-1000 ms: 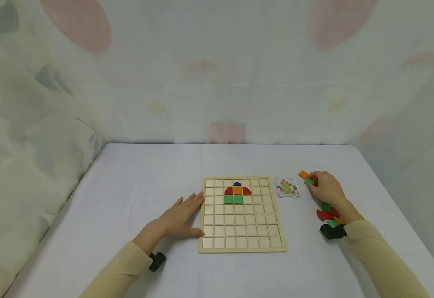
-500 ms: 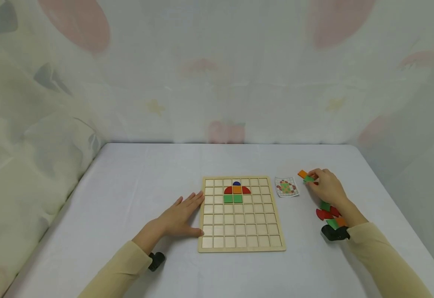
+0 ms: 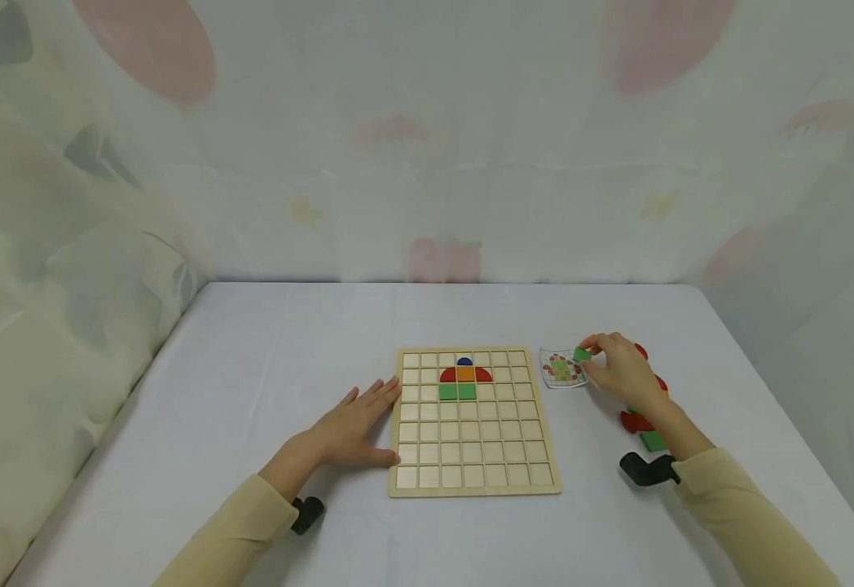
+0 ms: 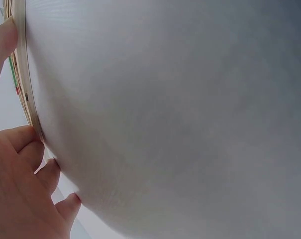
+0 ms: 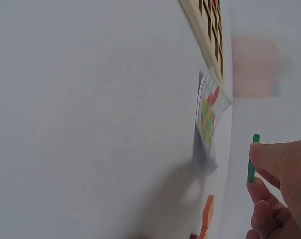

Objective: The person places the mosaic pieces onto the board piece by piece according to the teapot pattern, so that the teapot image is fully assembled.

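Grn tile (image 3: 582, 355) nearer card (image 3: 561, 370) than b4, btwn fingertips (image 5: 260, 191) of R hand (image 3: 627, 372)

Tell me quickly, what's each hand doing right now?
Left hand: open, touching the edge of the wooden board.
Right hand: closed, pinching a green tile.

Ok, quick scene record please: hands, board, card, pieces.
Left hand: touches the left edge of the wooden board
Right hand: pinches a green tile near the card
Card: printed coloured pattern, right of the board
On board: blue piece, two red pieces, orange square, two green squares
Off board: loose pieces in red, green, orange; some partly hidden, count unclear
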Motion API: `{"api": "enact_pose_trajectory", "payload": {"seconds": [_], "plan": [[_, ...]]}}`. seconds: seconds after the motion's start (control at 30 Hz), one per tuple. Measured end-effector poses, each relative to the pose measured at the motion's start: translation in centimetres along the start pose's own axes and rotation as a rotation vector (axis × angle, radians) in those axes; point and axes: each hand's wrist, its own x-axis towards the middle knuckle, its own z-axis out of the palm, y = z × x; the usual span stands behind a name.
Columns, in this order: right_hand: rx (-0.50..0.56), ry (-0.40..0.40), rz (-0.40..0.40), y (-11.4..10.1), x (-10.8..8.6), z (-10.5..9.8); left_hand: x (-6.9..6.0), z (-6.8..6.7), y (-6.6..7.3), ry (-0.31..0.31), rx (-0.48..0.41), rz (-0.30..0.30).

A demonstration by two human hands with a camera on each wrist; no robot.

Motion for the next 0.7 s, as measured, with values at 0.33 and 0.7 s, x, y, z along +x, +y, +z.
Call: {"api": "enact_pose_trajectory", "payload": {"seconds": [0.33, 0.7], "plan": [[0.008, -0.032, -0.077, -3.1, 0.4, 1.7, 0.0, 0.0, 0.0, 0.001, 0.001, 0.006], [0.052, -0.103, -0.130, -5.8, 0.8, 3.7, 0.0, -0.1, 0.2, 0.005, 0.001, 0.015]]}}
